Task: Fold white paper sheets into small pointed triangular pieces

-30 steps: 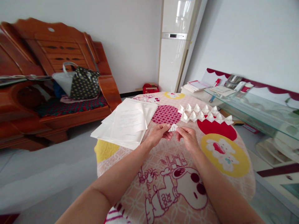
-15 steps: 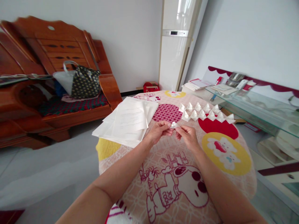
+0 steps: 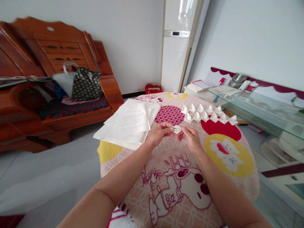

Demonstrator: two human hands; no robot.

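Between my two hands is a small white folded paper piece [image 3: 177,129], held just above the table. My left hand [image 3: 161,132] pinches its left side with thumb and fingers. On its right side, my right hand [image 3: 190,137] grips the paper with thumb and fingertips closed. Parts of the piece are hidden by my fingers. Farther right stand two rows of small white pointed paper figures [image 3: 205,116]. Left of my hands lies a stack of white paper sheets [image 3: 130,122], the top one with faint printed lines.
A patterned cloth [image 3: 175,193] covers the round table. A wooden bench [image 3: 68,41] with a dotted bag [image 3: 86,83] is at left. At right, a glass shelf [image 3: 261,107] holds small items, near a stack of booklets [image 3: 198,85]. A tall white cabinet unit [image 3: 175,57] stands behind.
The folded paper between my fingers now looks flatter and wider, its raised point lower. Both hands stay in nearly the same place, still gripping it.
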